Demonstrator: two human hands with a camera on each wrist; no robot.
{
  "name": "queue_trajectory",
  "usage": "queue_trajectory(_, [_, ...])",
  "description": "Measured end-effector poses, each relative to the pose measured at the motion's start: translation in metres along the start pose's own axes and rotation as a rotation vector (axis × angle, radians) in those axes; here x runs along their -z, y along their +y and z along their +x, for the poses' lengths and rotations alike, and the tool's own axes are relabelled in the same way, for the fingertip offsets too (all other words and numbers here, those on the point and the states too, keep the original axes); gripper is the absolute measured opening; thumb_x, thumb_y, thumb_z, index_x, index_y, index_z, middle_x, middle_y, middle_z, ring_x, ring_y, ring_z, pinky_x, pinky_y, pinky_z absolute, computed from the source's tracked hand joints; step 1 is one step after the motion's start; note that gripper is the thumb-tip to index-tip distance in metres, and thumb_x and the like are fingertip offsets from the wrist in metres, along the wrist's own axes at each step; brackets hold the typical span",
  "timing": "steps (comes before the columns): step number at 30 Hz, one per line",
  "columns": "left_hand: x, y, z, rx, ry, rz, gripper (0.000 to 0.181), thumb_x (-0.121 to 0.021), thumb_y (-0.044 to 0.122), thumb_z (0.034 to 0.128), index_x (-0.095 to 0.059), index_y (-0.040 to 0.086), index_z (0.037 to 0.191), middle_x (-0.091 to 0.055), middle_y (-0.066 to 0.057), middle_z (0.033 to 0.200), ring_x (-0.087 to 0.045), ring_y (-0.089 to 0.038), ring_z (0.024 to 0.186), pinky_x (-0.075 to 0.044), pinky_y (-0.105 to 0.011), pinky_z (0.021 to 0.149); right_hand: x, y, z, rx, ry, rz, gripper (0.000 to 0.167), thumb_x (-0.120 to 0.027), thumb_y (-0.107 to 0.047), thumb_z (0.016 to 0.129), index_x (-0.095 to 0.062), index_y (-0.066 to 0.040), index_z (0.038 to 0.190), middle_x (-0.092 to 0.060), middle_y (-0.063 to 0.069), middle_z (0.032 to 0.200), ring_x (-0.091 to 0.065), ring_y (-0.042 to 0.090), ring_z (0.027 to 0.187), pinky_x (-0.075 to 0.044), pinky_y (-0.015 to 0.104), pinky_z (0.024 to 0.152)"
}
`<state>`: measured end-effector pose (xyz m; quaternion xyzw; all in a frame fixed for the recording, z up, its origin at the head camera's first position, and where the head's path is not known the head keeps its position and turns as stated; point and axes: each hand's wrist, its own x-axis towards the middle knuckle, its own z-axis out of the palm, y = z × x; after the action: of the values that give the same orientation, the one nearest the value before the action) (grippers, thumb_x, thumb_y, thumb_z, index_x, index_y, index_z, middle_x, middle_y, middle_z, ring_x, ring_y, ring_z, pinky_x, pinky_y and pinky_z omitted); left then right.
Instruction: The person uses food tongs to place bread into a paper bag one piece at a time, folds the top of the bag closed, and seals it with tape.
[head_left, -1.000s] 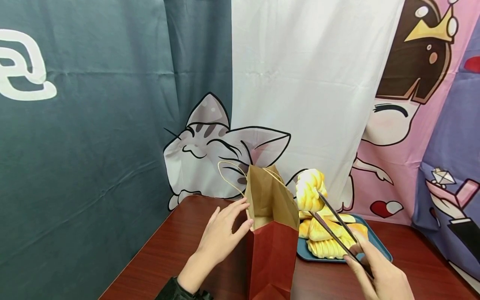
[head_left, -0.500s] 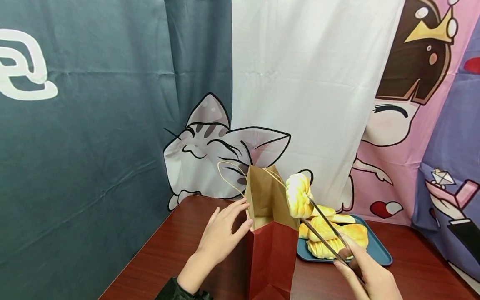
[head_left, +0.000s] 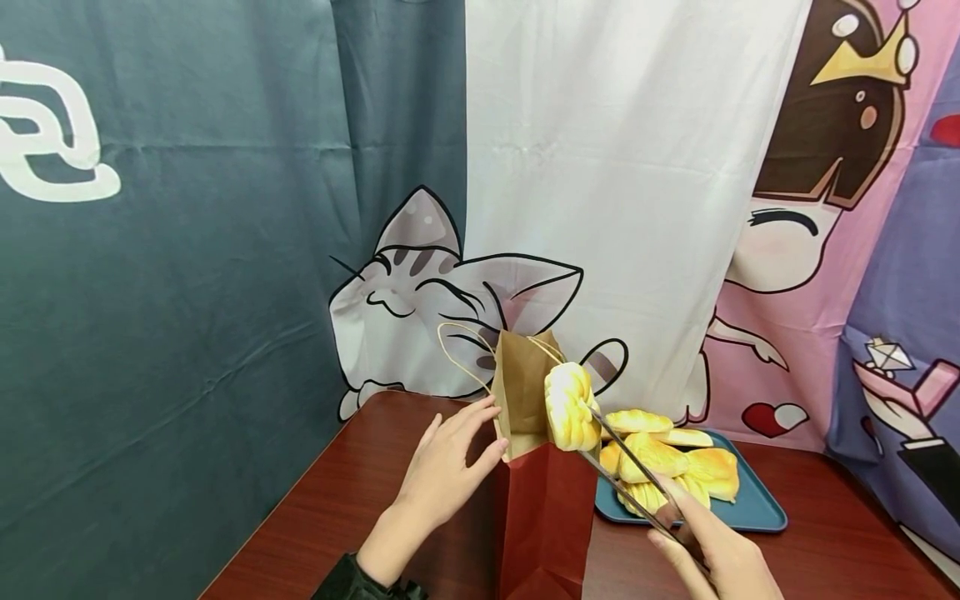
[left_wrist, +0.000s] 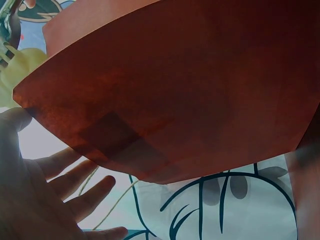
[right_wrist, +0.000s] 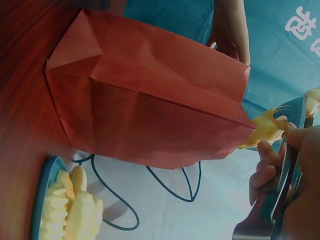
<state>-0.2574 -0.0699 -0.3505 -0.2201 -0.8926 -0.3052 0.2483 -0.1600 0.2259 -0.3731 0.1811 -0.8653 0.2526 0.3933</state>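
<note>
A red paper bag (head_left: pixel 543 521) with a brown inside stands upright, its mouth open. My left hand (head_left: pixel 442 471) touches the left rim; the left wrist view shows its extended fingers (left_wrist: pixel 80 180) spread along the bag's edge. My right hand (head_left: pixel 716 546) grips metal tongs (head_left: pixel 633 462), which pinch a braided yellow bread roll (head_left: pixel 572 408). In the head view the roll overlaps the right side of the bag's mouth. From the right wrist view, the roll (right_wrist: pixel 267 127) appears just beyond the top edge of the bag (right_wrist: pixel 150 95).
To the right of the bag, a blue tray (head_left: pixel 761 504) holds several bread pieces (head_left: pixel 648 458). All this stands on a dark red wooden table (head_left: pixel 360 467). Behind it hangs a printed cloth (head_left: pixel 600 167) with a cartoon cat. Twine handles (head_left: pixel 453 350) rise from the bag.
My right hand has carried the roll in the tongs leftward and slightly down, from above the tray to the bag's mouth. The left hand and the bag have stayed in place.
</note>
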Motion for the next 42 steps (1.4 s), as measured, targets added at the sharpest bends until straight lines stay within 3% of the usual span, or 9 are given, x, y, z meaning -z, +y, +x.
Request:
queue_trajectory(11, [-0.0014,0.0004,-0.0002,0.002,-0.004,0.002,0.048,-0.056,0.047,0.0968,-0.06,0.021,0.137,-0.051,0.01,0.151,-0.047,-0.017,0.141,-0.025,-0.06,0.121,-0.0067,0.0015,-0.0014,-0.032,-0.065,0.002,0.057,-0.08,-0.008,0.081,-0.06,-0.018,0.133,-0.053,-0.021,0.085,-0.042,-0.012,0.064,-0.034,0.01,0.052])
queue_trajectory(23, [-0.0006,0.0016,0.0002,-0.002,-0.001,-0.001,0.048,-0.055,0.049,0.0972,-0.06,0.022,0.137,-0.051,0.01,0.151,-0.048,-0.016,0.141,-0.025,-0.06,0.121,-0.0078,0.0073,0.0001,-0.227,-0.171,0.015,0.045,-0.074,-0.017,0.088,-0.062,-0.015,0.131,-0.058,-0.02,0.08,-0.04,-0.009,0.059,-0.038,0.018,0.053])
queue_trajectory(35, [-0.0006,0.0013,0.0,-0.002,0.001,-0.008,0.048,-0.055,0.048,0.0972,-0.06,0.022,0.137,-0.05,0.01,0.152,-0.048,-0.018,0.141,-0.025,-0.06,0.121,-0.006,0.0079,0.0021,-0.313,-0.245,0.046,0.039,-0.071,-0.019,0.091,-0.062,-0.013,0.128,-0.055,-0.018,0.077,-0.039,-0.007,0.059,-0.035,0.018,0.053])
queue_trajectory(42, [-0.0009,0.0012,-0.0002,0.003,0.001,-0.005,0.048,-0.055,0.048,0.0972,-0.06,0.022,0.137,-0.05,0.011,0.152,-0.048,-0.016,0.141,-0.025,-0.06,0.121,-0.007,0.0095,0.0015,-0.285,-0.223,0.057,0.035,-0.072,-0.018,0.09,-0.062,-0.014,0.123,-0.052,-0.02,0.075,-0.039,-0.007,0.059,-0.035,0.018,0.052])
